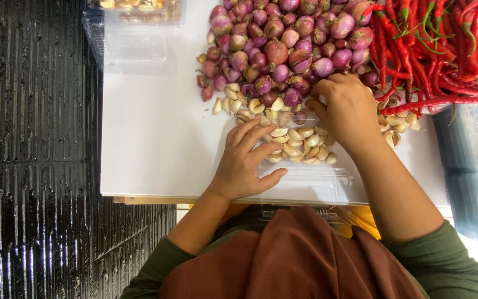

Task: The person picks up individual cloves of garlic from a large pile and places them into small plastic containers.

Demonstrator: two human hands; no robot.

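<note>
Pale peeled garlic cloves (300,145) filled a clear plastic container (316,182) steadied by the spread left hand (245,160), while the curled right hand (345,108) pinched cloves beside purple shallots (283,47).

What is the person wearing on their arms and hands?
Both hands, the left hand and right hand, are bare: no gloves, rings or watch show. Dark green long sleeves are pushed up near the elbows, and a brown cloth drapes between them.

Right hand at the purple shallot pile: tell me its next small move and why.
Probably draw a few shallots back into the clear plastic tray. The right hand rests curled at the purple shallot pile, the left hand steadies the tray, and only pale garlic cloves lie inside.
</note>
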